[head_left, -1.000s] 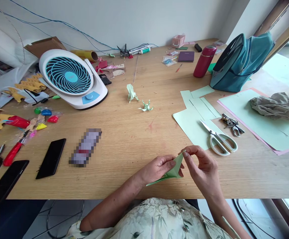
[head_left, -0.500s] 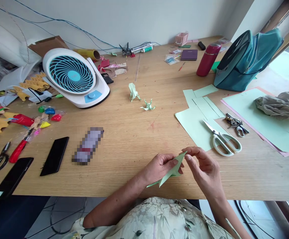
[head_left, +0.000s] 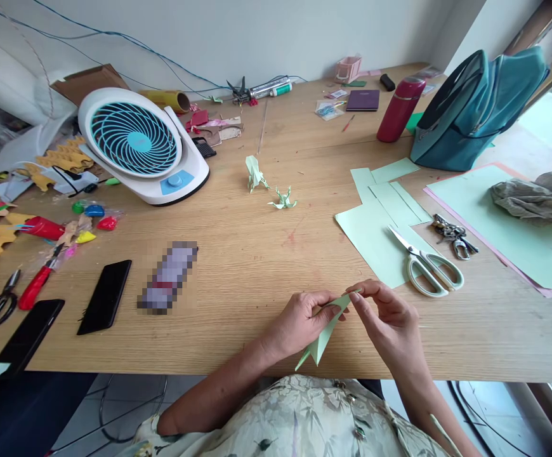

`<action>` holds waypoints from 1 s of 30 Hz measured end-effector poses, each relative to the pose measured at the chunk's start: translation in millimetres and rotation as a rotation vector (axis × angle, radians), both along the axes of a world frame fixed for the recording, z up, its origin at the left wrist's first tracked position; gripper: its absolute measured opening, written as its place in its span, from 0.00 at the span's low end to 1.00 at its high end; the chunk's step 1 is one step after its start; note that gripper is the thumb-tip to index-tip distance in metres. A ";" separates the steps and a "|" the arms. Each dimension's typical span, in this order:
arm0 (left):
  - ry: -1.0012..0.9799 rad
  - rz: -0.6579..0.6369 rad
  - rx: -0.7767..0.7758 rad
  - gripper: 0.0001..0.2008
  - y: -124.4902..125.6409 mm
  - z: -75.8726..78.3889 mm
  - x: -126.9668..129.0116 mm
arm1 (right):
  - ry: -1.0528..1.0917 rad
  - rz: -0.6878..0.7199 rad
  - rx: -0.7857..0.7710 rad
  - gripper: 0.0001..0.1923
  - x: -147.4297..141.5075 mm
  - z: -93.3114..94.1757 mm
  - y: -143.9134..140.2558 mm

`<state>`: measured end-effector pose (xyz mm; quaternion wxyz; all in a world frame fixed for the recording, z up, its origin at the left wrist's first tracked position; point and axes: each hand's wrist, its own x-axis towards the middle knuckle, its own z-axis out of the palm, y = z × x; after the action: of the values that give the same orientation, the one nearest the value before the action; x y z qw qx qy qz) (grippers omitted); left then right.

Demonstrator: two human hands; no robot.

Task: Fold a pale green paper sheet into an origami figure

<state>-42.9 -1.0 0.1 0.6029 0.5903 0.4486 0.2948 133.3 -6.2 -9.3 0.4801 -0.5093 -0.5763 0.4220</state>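
Folded green paper pinched between left hand and right hand grips.

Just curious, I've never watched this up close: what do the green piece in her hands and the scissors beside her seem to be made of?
The folded green piece, pinched by the left hand and right hand, looks like thin matte paper: sharp creases, flat facets. The scissors seem to have shiny metal blades and pale, smooth handles, probably plastic.

left hand and right hand pinching, fingertips nearly meeting

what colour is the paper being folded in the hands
Pale green folded paper, clearest in the head view.
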 end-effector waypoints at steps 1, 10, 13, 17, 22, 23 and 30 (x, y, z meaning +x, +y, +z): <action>-0.027 -0.004 -0.011 0.22 0.5 0.5 0.0 | 0.010 0.012 -0.005 0.05 0.3 -0.9 0.0; -0.070 0.001 0.038 0.23 2.9 -1.5 0.5 | 0.089 0.085 -0.050 0.06 -0.9 -0.2 0.6; -0.045 0.015 0.103 0.20 2.2 -0.2 0.9 | 0.052 0.076 -0.038 0.07 -1.2 2.3 0.8; 0.013 0.019 0.186 0.18 1.9 1.0 0.3 | 0.011 0.084 -0.034 0.10 -0.7 5.8 1.1; 0.020 0.035 0.226 0.18 2.0 -1.9 0.0 | 0.023 0.087 -0.021 0.11 -1.2 6.4 0.8; 0.023 0.042 0.231 0.18 2.0 -2.8 0.3 | 0.017 0.089 -0.007 0.11 -1.8 6.1 0.6; -0.006 0.050 0.125 0.22 3.1 -5.2 -1.9 | -0.027 0.050 0.101 0.03 -3.3 -3.2 3.0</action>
<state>-44.8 2.1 -5.0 0.5585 0.6146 0.4421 0.3390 130.0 -3.2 -12.5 0.4865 -0.4755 -0.6159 0.3973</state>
